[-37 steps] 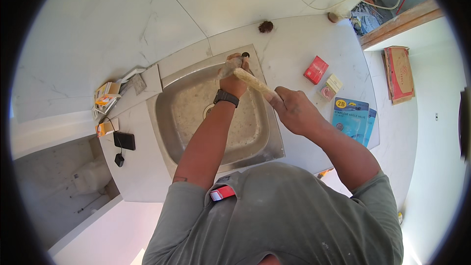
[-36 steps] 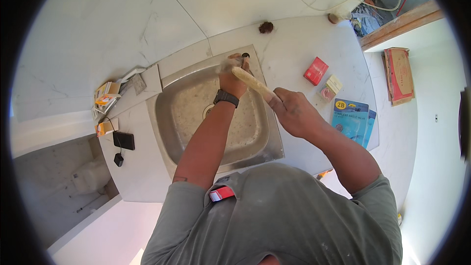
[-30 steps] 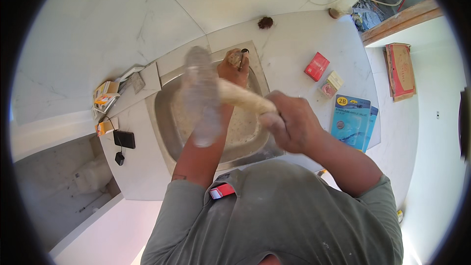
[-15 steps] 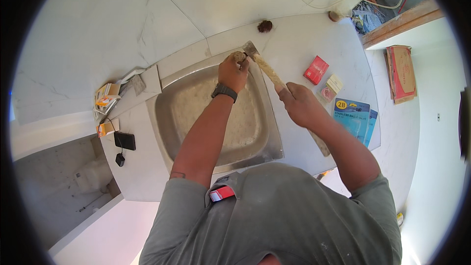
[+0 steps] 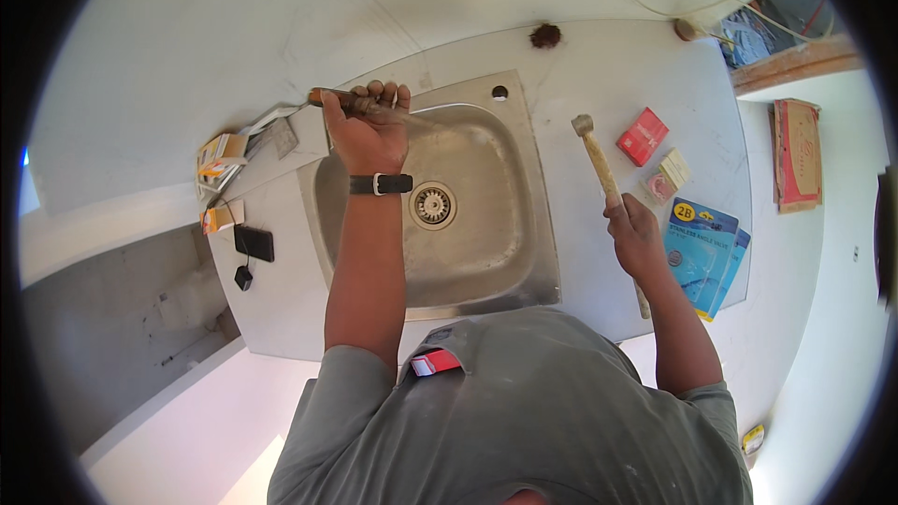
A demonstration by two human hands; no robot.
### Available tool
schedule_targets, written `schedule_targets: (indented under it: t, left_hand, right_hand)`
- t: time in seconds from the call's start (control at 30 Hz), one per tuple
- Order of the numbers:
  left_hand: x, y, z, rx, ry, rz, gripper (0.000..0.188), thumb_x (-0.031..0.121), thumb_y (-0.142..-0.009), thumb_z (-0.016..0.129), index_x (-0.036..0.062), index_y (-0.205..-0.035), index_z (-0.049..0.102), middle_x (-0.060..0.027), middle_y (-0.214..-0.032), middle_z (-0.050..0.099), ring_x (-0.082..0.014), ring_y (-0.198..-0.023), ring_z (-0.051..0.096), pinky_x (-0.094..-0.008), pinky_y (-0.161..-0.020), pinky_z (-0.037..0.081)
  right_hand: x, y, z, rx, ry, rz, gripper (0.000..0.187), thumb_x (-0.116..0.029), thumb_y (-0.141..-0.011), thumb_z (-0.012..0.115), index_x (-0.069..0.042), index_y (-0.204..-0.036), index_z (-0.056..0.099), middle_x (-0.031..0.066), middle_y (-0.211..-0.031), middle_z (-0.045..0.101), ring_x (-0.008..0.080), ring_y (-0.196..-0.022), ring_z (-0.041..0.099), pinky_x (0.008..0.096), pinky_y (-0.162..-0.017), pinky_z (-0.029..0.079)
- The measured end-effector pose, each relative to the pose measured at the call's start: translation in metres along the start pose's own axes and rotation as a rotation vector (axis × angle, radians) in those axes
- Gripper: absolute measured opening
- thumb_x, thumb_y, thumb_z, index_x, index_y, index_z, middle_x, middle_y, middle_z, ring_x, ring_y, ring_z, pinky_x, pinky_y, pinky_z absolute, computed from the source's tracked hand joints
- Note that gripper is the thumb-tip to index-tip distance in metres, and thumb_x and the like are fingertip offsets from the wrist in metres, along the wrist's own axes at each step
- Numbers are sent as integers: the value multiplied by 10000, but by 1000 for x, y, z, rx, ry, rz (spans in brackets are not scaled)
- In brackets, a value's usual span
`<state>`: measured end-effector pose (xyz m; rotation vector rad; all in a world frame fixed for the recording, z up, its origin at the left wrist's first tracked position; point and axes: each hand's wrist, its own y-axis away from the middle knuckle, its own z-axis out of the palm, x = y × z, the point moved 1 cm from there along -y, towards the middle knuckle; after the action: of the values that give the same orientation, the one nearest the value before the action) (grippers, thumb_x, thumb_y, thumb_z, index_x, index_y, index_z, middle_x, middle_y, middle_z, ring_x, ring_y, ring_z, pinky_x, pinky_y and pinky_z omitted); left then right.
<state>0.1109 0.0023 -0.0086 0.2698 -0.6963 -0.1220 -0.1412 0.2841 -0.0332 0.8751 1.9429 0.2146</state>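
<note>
My left hand [image 5: 368, 131], turned palm up over the far left part of the steel sink [image 5: 468, 299], holds a brown-handled tool [image 5: 339, 99] across its palm. Its thin grey shaft points right and is blurred, so I cannot tell whether it is a chisel or a screwdriver. My right hand [image 5: 636, 232] is wrapped round the pale wooden handle of a hammer [image 5: 599, 157], whose metal head points away from me above the counter, right of the sink. A round hole [image 5: 499, 93] shows in the sink's far right rim. The drain strainer [image 5: 433, 206] sits in the basin.
Right on the counter [image 5: 589, 290] lie a red box [image 5: 643, 137], a small pale pack [image 5: 668, 176] and blue valve packages [image 5: 702, 248]. A dark reddish clump [image 5: 544, 36] is at the back. Left are opened cartons [image 5: 221, 157] and a black phone-like device [image 5: 254, 243] with a cable.
My hands have moved apart from the sink's far right corner. The left went left and turned palm up with the tool; the right drew the hammer rightward and nearer. The rim hole is now uncovered.
</note>
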Motion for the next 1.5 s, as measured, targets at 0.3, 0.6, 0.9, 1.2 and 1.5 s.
schedule_targets:
  t: [0.3, 0.6, 0.9, 1.2, 1.5]
  left_hand:
    - [22, 10, -35, -418, 335, -337, 424, 431, -1043, 479, 34, -965, 606, -49, -696, 523, -154, -554, 439, -314, -538, 401]
    - [-6, 22, 0, -355, -557, 182, 130, 177, -1035, 566, 82, -1125, 557, -77, -1018, 631, -173, -1059, 574, -340, -913, 426]
    - [-11, 20, 12, -457, -391, 100, 211, -31, -958, 627, 64, -1119, 526, -188, -1230, 662, -342, -1298, 567, -485, -1044, 479]
    - [-29, 8, -7, -567, -625, 178, 245, -38, -933, 646, -12, -1171, 597, -149, -1138, 698, -226, -1120, 684, -366, -1010, 510]
    - [-55, -23, -15, -565, -530, -19, 179, 3, -954, 657, 0, -1129, 617, -98, -1068, 683, -248, -1147, 667, -415, -1024, 505]
  right_hand:
    - [9, 4, 32, 230, 428, -210, 308, -354, -996, 613, -49, -975, 578, 212, -831, 663, 467, -781, 641, 557, -695, 486]
    - [23, -10, 40, 235, 472, -180, 291, -329, -988, 618, -42, -973, 575, 202, -915, 638, 451, -838, 632, 553, -709, 479]
    - [24, -15, 46, 273, 513, -259, 248, -270, -986, 620, -29, -943, 574, 182, -850, 594, 438, -752, 604, 525, -628, 462]
    - [23, -15, 46, 262, 500, -230, 235, -253, -986, 613, -19, -968, 589, 188, -848, 587, 434, -747, 594, 506, -640, 458]
    - [23, -17, 47, 251, 505, -222, 246, -247, -1002, 584, -10, -937, 571, 202, -779, 547, 443, -691, 558, 497, -611, 423]
